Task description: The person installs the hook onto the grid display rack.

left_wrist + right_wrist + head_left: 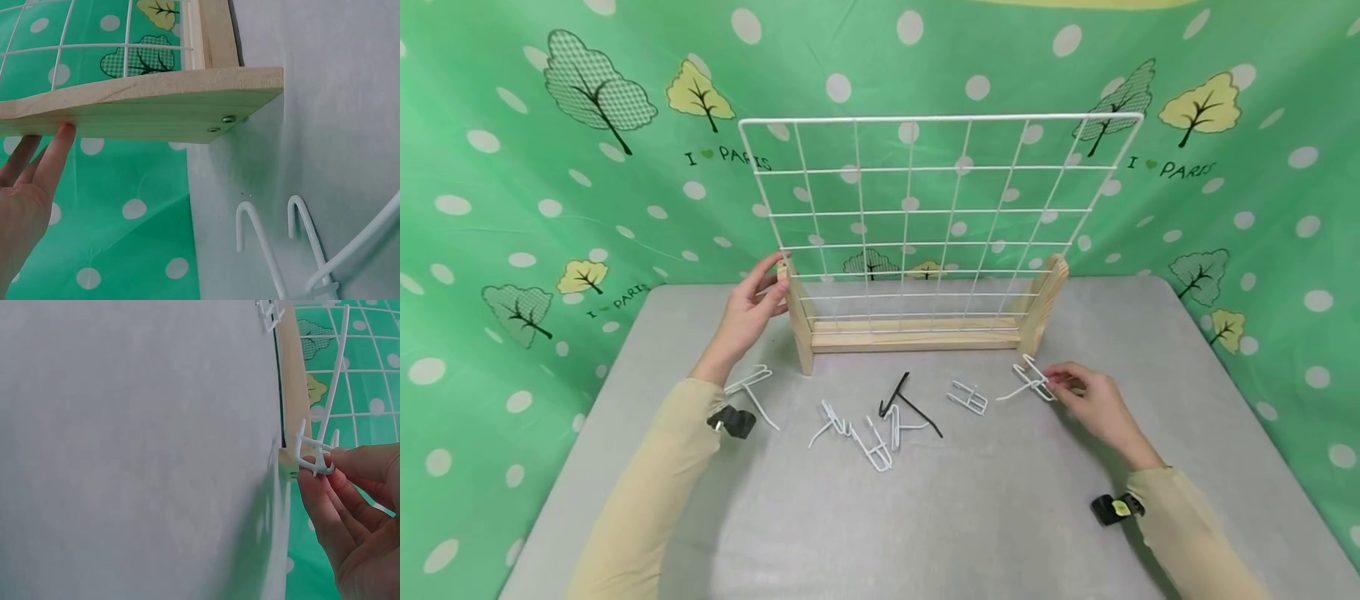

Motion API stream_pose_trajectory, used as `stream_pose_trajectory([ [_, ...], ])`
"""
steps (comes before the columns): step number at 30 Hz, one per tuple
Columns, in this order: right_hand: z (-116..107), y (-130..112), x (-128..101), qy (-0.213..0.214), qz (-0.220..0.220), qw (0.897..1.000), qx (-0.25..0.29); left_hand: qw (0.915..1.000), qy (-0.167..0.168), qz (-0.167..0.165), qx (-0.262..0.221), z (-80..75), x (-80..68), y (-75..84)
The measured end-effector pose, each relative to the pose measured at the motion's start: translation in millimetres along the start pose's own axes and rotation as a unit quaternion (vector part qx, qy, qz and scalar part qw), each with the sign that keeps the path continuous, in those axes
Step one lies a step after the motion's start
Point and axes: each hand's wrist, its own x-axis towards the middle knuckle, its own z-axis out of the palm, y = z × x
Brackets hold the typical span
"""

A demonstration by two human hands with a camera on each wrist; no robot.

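Note:
A white wire grid panel (pixel 910 168) stands upright in a wooden stand (pixel 917 340). My left hand (pixel 751 307) touches the outer face of the stand's left side piece (pixel 144 112) with fairly straight fingers. Between thumb and fingertips, my right hand (pixel 1090 404) pinches a white wire hook (pixel 331 394) by its frame, in front of the stand's right foot. The hook's long prong points up in the right wrist view. Below my left hand lies another white hook (pixel 751 383), its two bent ends (pixel 250 219) large in the left wrist view.
On the grey table (pixel 925 533) in front of the stand lie several white hooks, among them one (pixel 871 446) near the middle and one (pixel 967 398) further right. A black hook (pixel 910 404) lies among them. A green patterned cloth (pixel 647 50) hangs behind.

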Motion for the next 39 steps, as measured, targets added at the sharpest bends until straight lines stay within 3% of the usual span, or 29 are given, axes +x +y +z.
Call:
stream_pose_trajectory([
  [15,3,-12,9,0.020,0.020,0.995,0.096,1.0000,-0.002,-0.007,0.001,-3.8,1.2,-3.3],
  [24,-4,-29,14,0.030,0.025,0.995,0.094,1.0000,-0.002,-0.009,0.000,-3.1,0.4,-3.0],
  [27,-3,-20,14,0.036,0.030,0.993,0.107,0.9999,-0.002,-0.009,0.003,-3.3,0.3,-3.7],
  [32,-4,-24,19,0.048,0.030,0.990,0.129,1.0000,-0.001,-0.008,0.004,-3.5,-0.5,-4.4],
  [39,-11,-44,26,0.069,0.024,0.983,0.171,1.0000,0.004,-0.006,-0.004,-1.3,0.1,-5.8],
])
